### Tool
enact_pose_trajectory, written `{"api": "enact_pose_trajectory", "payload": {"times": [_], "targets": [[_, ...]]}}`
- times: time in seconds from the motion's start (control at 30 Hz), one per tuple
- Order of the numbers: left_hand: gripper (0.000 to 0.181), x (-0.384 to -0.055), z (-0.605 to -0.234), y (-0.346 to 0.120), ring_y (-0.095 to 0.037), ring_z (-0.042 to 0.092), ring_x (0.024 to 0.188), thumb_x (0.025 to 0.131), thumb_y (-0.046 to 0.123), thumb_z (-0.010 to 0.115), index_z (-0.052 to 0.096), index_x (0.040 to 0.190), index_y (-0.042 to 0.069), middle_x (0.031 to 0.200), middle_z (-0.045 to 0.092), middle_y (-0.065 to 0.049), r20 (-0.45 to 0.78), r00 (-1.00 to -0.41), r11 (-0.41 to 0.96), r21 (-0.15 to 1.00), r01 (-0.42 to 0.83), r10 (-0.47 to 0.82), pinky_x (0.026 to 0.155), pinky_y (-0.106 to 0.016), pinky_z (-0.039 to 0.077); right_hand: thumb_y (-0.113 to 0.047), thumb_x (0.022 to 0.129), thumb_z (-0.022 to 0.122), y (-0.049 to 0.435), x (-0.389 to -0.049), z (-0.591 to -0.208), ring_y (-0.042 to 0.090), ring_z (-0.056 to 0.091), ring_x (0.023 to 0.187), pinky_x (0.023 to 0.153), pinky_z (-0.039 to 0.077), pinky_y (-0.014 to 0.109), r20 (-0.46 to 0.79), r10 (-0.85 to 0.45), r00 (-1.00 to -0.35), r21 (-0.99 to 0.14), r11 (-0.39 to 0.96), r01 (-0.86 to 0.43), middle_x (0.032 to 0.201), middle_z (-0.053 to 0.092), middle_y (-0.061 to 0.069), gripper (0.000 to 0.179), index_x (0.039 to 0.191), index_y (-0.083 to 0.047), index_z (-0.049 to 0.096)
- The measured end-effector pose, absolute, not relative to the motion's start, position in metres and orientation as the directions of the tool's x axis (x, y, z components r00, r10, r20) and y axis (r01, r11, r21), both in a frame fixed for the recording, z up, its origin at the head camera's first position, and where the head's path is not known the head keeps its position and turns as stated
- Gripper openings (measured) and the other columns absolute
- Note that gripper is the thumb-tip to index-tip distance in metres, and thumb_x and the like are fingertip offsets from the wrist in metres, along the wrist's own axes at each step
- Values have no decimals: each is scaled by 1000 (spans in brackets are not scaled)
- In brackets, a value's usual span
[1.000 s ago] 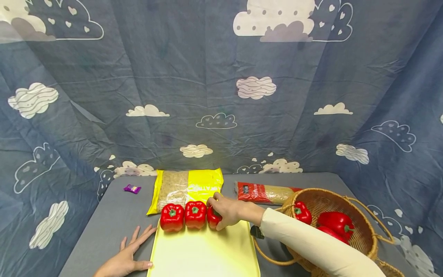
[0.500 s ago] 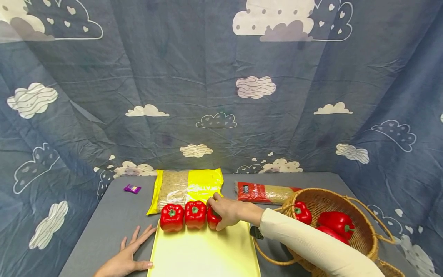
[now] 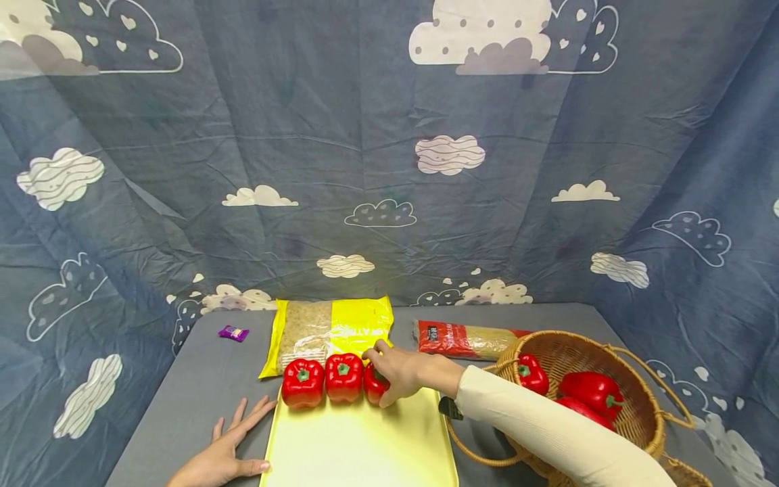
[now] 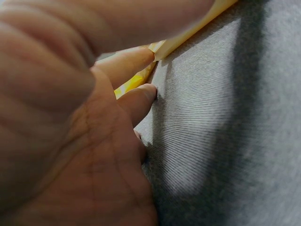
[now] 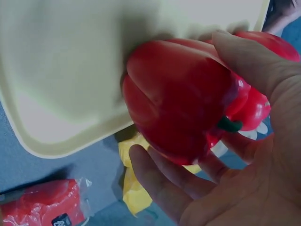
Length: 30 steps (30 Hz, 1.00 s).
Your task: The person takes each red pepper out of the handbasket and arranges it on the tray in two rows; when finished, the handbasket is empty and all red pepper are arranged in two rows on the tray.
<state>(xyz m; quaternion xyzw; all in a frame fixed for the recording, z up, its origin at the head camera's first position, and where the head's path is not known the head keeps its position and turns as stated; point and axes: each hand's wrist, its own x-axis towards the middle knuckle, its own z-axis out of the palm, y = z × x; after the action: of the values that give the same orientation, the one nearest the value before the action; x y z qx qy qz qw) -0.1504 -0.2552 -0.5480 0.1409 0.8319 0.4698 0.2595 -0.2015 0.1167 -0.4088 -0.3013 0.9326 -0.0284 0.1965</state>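
The left hand lay beside a pale yellow tray, its grip released, fingers spread on the tabletop and thumb touching the tray's left edge. To the tray's right stood a wicker basket with red peppers inside, partly covered by a cream sleeve. Farther in, the right hand had its grip around a red pepper, thumb on one side and fingers on the other, at the tray's far edge. Just left of that came the middle pepper, then the leftmost pepper, the three forming a row. Behind them lay a yellow bag, with a purple packet to its left and a red packet to its right. A cloud-printed cloth hung at the back.
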Motion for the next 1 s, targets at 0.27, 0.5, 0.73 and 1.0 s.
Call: {"api": "enact_pose_trajectory", "payload": {"times": [0.27, 0.5, 0.73, 1.0], "targets": [[102, -150, -546, -253, -55, -29, 143, 77, 37, 84, 27, 160, 17, 165, 6, -27, -308, -828, 523, 852, -21, 469, 97, -74, -33, -38, 83, 82, 125, -209, -398, 21, 58, 116, 98, 51, 32, -362, -572, -736, -245, 820, -517, 139, 42, 8, 87, 151, -13, 35], [101, -151, -550, -255, -57, -30, 142, 80, 37, 82, 24, 160, 14, 166, 5, -26, -294, -821, 521, 854, 3, 488, 95, -76, -33, -38, 86, 79, 134, -206, -380, 20, 56, 120, 98, 51, 36, -343, -586, -734, -303, 808, -504, 149, 40, 9, 84, 153, -17, 34], [101, -152, -550, -253, -57, -29, 142, 79, 38, 83, 26, 160, 17, 166, 6, -26, -280, -826, 520, 854, 18, 489, 95, -77, -31, -37, 90, 75, 150, -199, -360, 24, 52, 131, 107, 47, 43, -298, -629, -718, -364, 770, -524, 153, 41, 9, 78, 154, -15, 35], [95, -150, -549, -257, -58, -28, 142, 83, 34, 80, 25, 160, 22, 164, 3, -29, -305, -812, 518, 855, -3, 498, 95, -78, -29, -34, 93, 72, 171, -191, -341, 21, 59, 114, 97, 52, 40, -232, -666, -709, -393, 731, -558, 143, 47, 8, 66, 149, -12, 43]]}}
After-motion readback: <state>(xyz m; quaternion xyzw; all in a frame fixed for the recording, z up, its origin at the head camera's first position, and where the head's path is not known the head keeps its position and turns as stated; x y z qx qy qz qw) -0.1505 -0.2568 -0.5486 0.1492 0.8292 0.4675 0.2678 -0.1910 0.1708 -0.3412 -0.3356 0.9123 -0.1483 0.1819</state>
